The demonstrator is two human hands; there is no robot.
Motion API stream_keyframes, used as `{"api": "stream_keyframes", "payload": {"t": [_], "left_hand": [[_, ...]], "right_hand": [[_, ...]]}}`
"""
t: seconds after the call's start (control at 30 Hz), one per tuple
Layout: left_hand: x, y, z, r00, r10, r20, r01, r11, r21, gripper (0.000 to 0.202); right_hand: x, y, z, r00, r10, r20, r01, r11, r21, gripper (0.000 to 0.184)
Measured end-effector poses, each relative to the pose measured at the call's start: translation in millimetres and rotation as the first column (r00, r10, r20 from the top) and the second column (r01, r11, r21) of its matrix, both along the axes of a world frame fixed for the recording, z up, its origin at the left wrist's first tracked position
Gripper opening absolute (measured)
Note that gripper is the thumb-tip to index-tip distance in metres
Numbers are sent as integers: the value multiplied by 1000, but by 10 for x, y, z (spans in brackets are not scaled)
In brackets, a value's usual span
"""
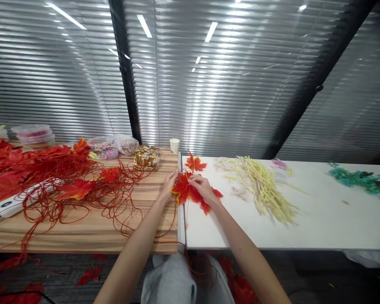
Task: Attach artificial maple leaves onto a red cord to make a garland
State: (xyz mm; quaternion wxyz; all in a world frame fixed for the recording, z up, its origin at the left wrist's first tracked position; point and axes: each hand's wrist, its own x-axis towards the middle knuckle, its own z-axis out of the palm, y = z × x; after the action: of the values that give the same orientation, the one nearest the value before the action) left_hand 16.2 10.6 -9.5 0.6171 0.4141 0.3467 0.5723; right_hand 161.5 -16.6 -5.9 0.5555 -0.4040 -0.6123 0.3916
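An artificial red maple leaf with yellow-orange edges is held between my hands, over the seam of two tables. My left hand pinches it at its upper left edge. The closed fingers of my right hand grip near its stem end. Part of the leaf is hidden by my fingers. More red leaves lie beneath my right hand, and another maple leaf rests on the white table just beyond. Thin red cord runs by my left forearm and down over the table edge.
Tangled red cord and a heap of leaves cover the wooden table, with a power strip. Behind are a gold packet and a paper cup. Yellow strips and green garland lie right.
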Motion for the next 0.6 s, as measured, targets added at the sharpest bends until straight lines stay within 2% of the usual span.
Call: {"api": "stream_keyframes", "payload": {"t": [0.2, 0.27, 0.33, 0.4, 0.5, 0.53, 0.6], "left_hand": [[-23, -7, 58, 998, 47, 41, -45, 998, -33, 44], [-41, -36, 112, 993, 110, 38, -110, 994, 10, 43], [-72, -76, 192, 974, 223, 26, -225, 969, 104, 38], [-104, -125, 295, 914, 406, 0, -393, 885, 249, 34], [-97, -226, 481, 757, 654, -11, -592, 693, 412, 29], [-69, -275, 545, 729, 684, -18, -611, 663, 432, 27], [22, -404, 656, 737, 673, -63, -581, 679, 449, 24]], "right_hand": [[-9, -8, 10, 1000, 0, -14, 0, 1000, 1, 18], [-5, -17, 29, 1000, 7, -1, -7, 1000, 5, 17], [3, -23, 46, 1000, 22, 11, -22, 1000, 9, 17], [10, -21, 53, 999, 35, 14, -35, 999, 14, 18], [11, -8, 52, 999, 36, 7, -37, 999, 16, 17], [9, -4, 51, 999, 38, 4, -38, 999, 15, 17], [8, -1, 56, 999, 42, -1, -42, 999, 16, 19]]}}
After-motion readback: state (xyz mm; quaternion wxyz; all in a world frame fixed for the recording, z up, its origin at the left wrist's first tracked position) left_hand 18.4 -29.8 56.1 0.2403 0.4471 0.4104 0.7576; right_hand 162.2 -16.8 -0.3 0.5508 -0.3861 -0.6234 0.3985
